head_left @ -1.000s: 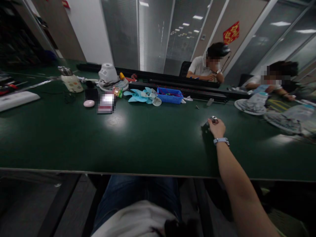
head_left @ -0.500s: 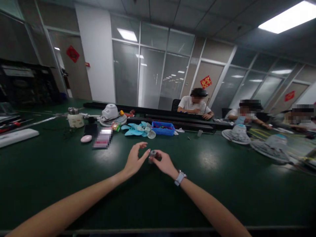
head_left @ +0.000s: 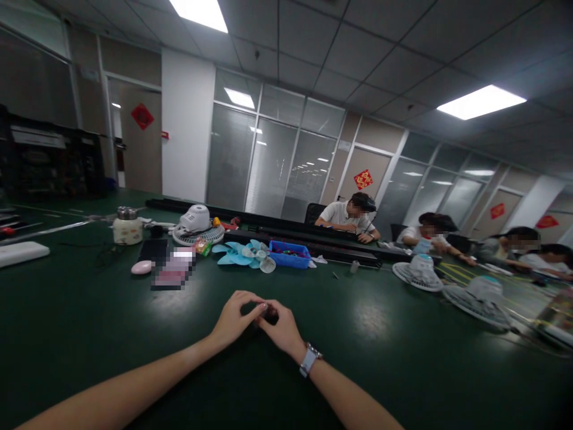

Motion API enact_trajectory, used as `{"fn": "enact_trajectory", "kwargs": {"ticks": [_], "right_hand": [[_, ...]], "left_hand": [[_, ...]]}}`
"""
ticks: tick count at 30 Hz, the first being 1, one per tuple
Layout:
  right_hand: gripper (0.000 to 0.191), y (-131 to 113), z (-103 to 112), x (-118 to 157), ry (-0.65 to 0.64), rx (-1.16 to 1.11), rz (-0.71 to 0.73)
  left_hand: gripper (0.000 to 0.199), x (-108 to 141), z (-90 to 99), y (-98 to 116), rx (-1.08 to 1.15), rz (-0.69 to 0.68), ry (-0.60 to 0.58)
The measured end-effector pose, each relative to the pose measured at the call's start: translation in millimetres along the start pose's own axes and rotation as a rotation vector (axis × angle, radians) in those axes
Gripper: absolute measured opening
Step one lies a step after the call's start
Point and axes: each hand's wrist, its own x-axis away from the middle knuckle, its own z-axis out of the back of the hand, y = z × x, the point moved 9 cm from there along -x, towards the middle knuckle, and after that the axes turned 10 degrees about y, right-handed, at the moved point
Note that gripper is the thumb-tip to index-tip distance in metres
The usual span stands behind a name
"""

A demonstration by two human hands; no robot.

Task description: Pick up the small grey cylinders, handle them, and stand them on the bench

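My left hand (head_left: 236, 316) and my right hand (head_left: 282, 329) meet over the green table. Between their fingertips is a small grey cylindrical part (head_left: 263, 310), mostly covered by the fingers, so its exact kind does not show. The thumb and fingers of my left hand pinch it from the left. From the right, my right hand grips it, with a pale-banded watch (head_left: 310, 358) on that wrist.
Beyond my hands lie light-blue fan blades (head_left: 242, 255) beside a blue bin (head_left: 290, 254) of small parts. To the left are a phone (head_left: 173, 269), a pink oval object (head_left: 142, 267) and a jar (head_left: 128, 226). White fan assemblies (head_left: 418, 273) stand right; several people sit across.
My left hand, which had its fingers apart beside the grey part, has closed onto it. The right hand keeps its grip. The camera view has tilted upward.
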Motion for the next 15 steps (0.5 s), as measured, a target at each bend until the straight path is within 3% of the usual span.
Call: {"fn": "enact_trajectory", "kwargs": {"ticks": [4, 10, 15], "right_hand": [[0.029, 2.7, -3.1, -0.3, -0.009, -0.016, 0.037], [0.03, 4.1, -3.1, -0.2, -0.019, -0.023, 0.056], [0.036, 7.6, -2.6, 0.3, -0.036, -0.019, 0.03]], "left_hand": [[0.023, -3.6, 2.4, 2.7, -0.006, 0.003, 0.01], [0.023, -12.6, 1.8, 12.2, -0.051, -0.073, -0.077], [0.029, -20.4, 16.2, -12.3, -0.043, 0.026, 0.062]]}}
